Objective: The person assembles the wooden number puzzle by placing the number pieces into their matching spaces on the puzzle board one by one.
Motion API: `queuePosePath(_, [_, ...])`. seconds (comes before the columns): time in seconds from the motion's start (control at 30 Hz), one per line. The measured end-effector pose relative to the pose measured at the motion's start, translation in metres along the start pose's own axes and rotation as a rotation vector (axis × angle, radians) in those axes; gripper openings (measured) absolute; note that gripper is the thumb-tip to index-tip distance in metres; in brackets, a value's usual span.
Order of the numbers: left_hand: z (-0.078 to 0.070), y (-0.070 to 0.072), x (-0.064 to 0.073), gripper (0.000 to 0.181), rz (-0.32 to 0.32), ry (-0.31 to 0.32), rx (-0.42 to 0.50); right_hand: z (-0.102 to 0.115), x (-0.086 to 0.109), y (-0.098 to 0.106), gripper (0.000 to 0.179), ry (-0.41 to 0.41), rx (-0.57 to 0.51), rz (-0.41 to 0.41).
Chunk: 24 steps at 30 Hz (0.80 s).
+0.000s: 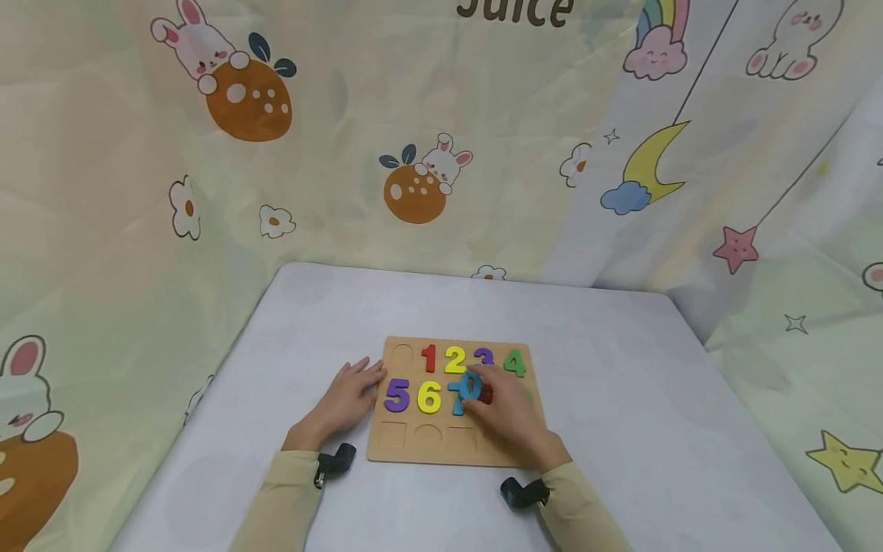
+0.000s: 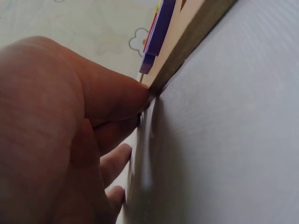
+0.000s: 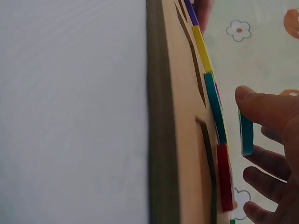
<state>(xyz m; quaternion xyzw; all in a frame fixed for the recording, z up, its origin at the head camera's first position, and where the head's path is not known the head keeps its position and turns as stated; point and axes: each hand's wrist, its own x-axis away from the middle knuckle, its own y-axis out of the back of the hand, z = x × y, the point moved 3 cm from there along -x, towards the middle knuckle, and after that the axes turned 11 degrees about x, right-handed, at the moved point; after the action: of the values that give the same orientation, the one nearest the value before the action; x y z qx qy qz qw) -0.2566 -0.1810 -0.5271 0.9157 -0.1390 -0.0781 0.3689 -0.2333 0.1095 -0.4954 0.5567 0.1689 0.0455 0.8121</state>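
Observation:
My right hand [image 1: 509, 408] pinches a blue number 0 piece [image 3: 246, 134] between thumb and fingers. It holds the piece above the wooden number board [image 1: 441, 455], apart from its surface in the right wrist view. Below it lies a blue number 7 [image 1: 458, 406], partly covered, with a red piece [image 3: 224, 177] beside it. My left hand [image 1: 347, 399] rests at the board's left edge, thumb and fingertips touching it, the other fingers loosely extended. A purple 5 [image 1: 391, 395] and a yellow 6 [image 1: 421, 398] sit nearest that hand.
Along the top row are a red 1 [image 1: 431, 359], a yellow 2 [image 1: 454, 360], a purple 3 [image 1: 484, 354] and a green 4 [image 1: 514, 363]. A bare round recess [image 1: 402, 353] is at top left. Bare shaped recesses line the bottom row. The board lies on a white table [image 1: 310, 330].

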Motion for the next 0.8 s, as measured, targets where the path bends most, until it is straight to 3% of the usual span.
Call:
queuePosePath(0.53, [-0.002, 0.001, 0.002, 0.045, 0.016, -0.007, 0.002, 0.021, -0.031, -0.016, 0.060, 0.036, -0.013, 0.028])
queuePosePath(0.8, [-0.002, 0.001, 0.002, 0.045, 0.004, -0.014, 0.002, 0.031, -0.043, -0.021, 0.057, 0.067, -0.095, 0.073])
